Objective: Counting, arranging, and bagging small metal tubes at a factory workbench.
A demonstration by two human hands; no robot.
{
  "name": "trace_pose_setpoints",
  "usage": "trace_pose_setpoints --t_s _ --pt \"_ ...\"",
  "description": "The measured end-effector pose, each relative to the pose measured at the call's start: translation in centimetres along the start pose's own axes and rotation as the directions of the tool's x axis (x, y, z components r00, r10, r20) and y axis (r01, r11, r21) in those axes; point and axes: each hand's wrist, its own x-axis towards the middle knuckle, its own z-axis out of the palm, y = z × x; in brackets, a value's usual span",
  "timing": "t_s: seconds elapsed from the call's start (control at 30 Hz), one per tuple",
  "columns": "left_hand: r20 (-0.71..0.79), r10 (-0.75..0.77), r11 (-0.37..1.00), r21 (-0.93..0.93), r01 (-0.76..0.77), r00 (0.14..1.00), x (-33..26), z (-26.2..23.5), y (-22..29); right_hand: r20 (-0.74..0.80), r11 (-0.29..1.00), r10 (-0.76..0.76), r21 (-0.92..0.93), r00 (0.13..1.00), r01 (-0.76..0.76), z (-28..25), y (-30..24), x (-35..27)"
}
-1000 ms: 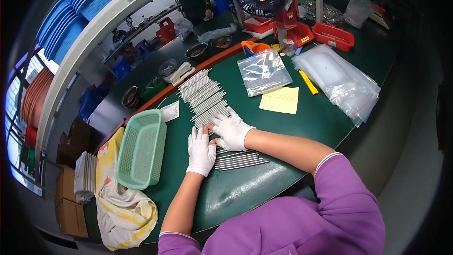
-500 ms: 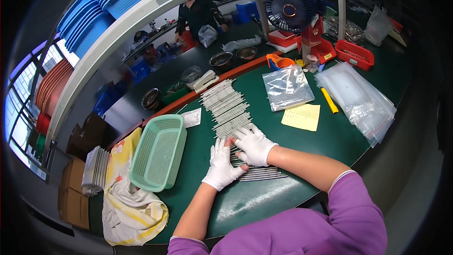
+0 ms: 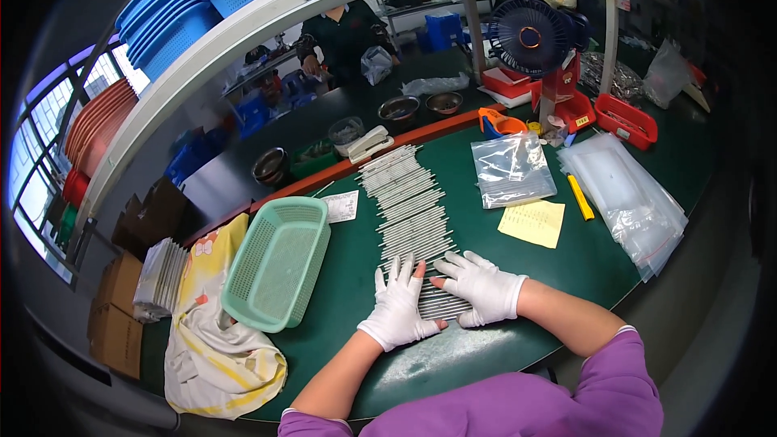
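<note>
Left of centre: green basket on the counter. Centre: left hand, grip open, splayed on the left ends of the nearest metal rods. Rods already side by side, column mid-frame to lower centre; ends look uneven, gaps left. Right of them: right hand, grip open, over right ends.

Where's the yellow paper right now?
In the head view, the yellow paper lies on the table, right of the thin rods, at the lower edge of the clear bag, left of the yellow tool.
</note>
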Motion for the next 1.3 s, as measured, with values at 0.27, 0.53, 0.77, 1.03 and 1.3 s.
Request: trace_pose_setpoints --t_s 0.27,0.53,0.77,1.03,1.3 --pt "-0.185 -0.027 0.999 -0.052 0.017 0.982 0.5 1.5 -0.1 -0.117 0.994 0.087 0.074 0.989 -0.079 0.6 1.2 0.3" --pt "-0.199 -0.09 0.988 -0.139 0.062 0.976 0.4 1.7 0.6 -0.245 0.986 0.101 0.154 0.964 -0.064 1.4 0.1 0.6" --pt "-0.175 -0.099 0.975 -0.212 0.061 0.98 0.4 1.8 0.8 -0.263 0.967 0.143 0.244 0.954 -0.077 1.3 0.0 0.7" --pt "-0.173 -0.095 0.973 -0.224 0.055 0.98 0.4 1.7 0.9 -0.335 0.965 0.136 0.26 0.932 -0.047 1.0 -0.3 1.2" --pt "-0.201 -0.089 0.971 -0.234 0.04 0.976 0.4 1.8 1.0 -0.317 0.959 0.121 0.281 0.941 -0.028 1.1 -0.2 1.1"
